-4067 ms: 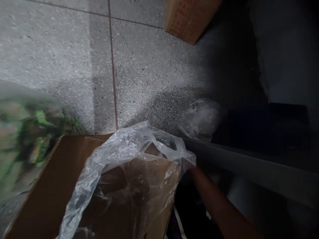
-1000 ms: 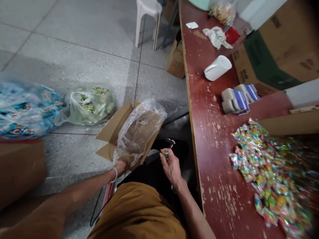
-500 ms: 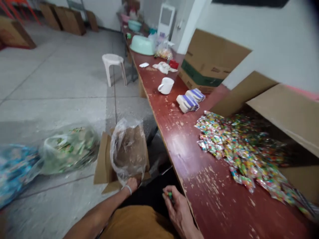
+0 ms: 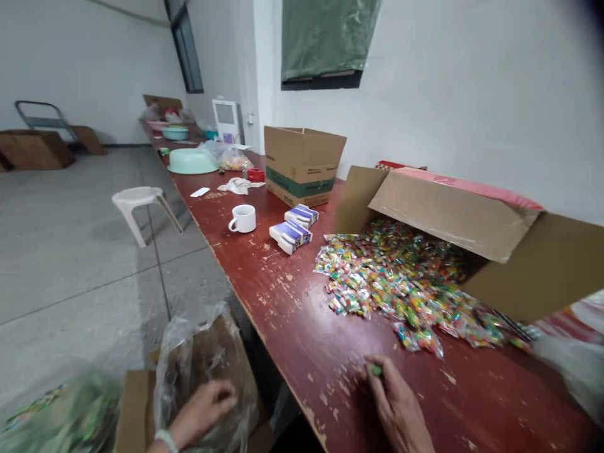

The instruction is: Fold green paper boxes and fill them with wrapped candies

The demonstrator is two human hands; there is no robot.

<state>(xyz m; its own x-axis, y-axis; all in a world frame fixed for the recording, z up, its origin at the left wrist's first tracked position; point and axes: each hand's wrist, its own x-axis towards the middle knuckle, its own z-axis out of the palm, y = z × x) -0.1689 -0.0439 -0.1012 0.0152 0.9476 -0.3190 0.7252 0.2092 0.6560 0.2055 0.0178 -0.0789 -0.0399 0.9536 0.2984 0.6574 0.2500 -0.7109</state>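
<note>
My left hand (image 4: 210,406), loosely curled with a gap between thumb and fingers and nothing visible in it, is over a cardboard box lined with a clear plastic bag (image 4: 174,358). At the table's near side my right hand (image 4: 396,396) pinches a small green candy (image 4: 377,370) between thumb and fingers; its wrapper is too blurred to make out. Beyond that hand, a heap of small clear packets of colourful candies (image 4: 377,277) spills onto the red table (image 4: 278,314) from a cardboard box (image 4: 448,214) lying on its side.
A white mug (image 4: 244,219), purple-and-white cartons (image 4: 291,236) and an upright cardboard box (image 4: 304,163) stand farther along the table. Behind them are a pale green basin (image 4: 192,161) and a cloth (image 4: 240,185). A white stool (image 4: 141,200) and a bag of green wrappers (image 4: 66,412) are on the floor.
My view has swung right and up toward the table. My left hand has lifted from the lined box's near edge; my right hand has moved over the table with the candy.
</note>
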